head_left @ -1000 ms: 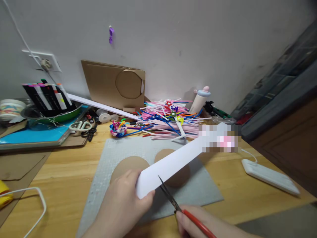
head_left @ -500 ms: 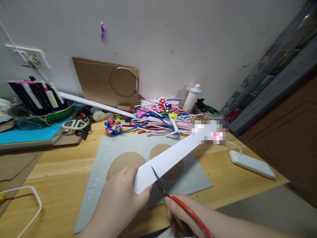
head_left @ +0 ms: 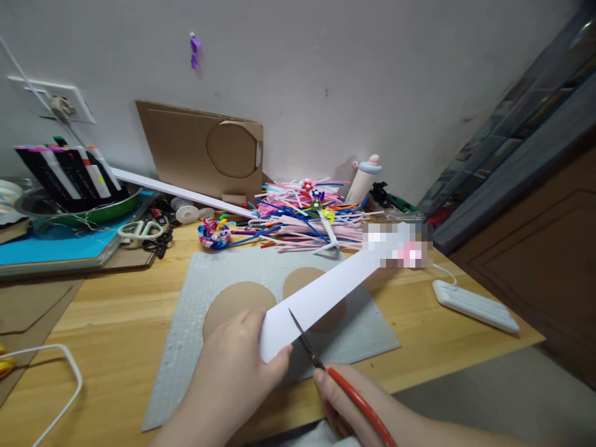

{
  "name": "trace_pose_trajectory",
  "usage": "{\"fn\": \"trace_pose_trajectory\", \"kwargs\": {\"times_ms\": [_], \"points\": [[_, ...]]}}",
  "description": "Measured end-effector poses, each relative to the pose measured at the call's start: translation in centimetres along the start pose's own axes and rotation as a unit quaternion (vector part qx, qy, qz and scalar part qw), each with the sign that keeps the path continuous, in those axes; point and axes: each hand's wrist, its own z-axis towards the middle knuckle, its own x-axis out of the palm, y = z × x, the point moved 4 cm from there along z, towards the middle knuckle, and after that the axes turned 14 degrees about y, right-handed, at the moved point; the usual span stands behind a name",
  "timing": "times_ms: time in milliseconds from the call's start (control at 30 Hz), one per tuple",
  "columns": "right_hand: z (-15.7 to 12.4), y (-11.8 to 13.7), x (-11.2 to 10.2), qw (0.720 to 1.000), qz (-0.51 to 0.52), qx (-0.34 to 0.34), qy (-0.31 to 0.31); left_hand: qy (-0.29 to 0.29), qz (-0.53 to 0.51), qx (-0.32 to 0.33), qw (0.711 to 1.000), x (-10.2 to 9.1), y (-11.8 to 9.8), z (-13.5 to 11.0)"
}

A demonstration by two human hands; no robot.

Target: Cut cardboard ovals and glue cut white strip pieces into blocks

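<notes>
- White long paper strip (head_left: 326, 292) pinched at its near end by left hand (head_left: 233, 372)
- Red-handled metal scissors (head_left: 344, 388) gripped in right hand (head_left: 358, 406), blades at the strip's edge; cut seemingly barely begun

Soft, even indoor light fills the scene, moderately bright, with no hard glare. The white paper strip (head_left: 321, 298) is the brightest surface, close to washed out, and a pixelated patch (head_left: 397, 245) hides its far end. Shadows are faint and diffuse: the bottle (head_left: 364, 179) throws a blurred one onto the wall (head_left: 326, 62) to its left, and the left hand (head_left: 233, 366) dims the grey mat (head_left: 186, 347) beneath it. The right side falls darker around the wooden cabinet (head_left: 535, 248). Wide-angle bending slants the wall socket (head_left: 51, 99) and the cabinet edges. The scissors (head_left: 342, 385) look crisp at the blades; the right hand (head_left: 344, 410) at the lower edge looks slightly soft
</notes>
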Motion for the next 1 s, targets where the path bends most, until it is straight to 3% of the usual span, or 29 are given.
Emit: {"fn": "trace_pose_trajectory", "kwargs": {"times_ms": [300, 500, 767, 1000], "points": [[0.0, 1.2, -0.3, 0.999, -0.015, -0.019, -0.02, -0.014, -0.002, 0.021, 1.0, 0.2, -0.2, 0.6], [0.6, -0.3, -0.9, 0.997, 0.049, 0.052, 0.031, -0.018, 0.01, 0.022, 1.0, 0.4, -0.1, 0.6], [1.6, -0.1, -1.1, 0.99, 0.109, 0.038, 0.084, -0.022, 0.035, 0.027, 0.999, -0.3, -0.8, 0.3], [1.5, 1.1, -0.8, 0.998, 0.05, 0.013, 0.029, -0.019, 0.007, 0.042, 0.999, -0.3, -0.4, 0.6]]}}
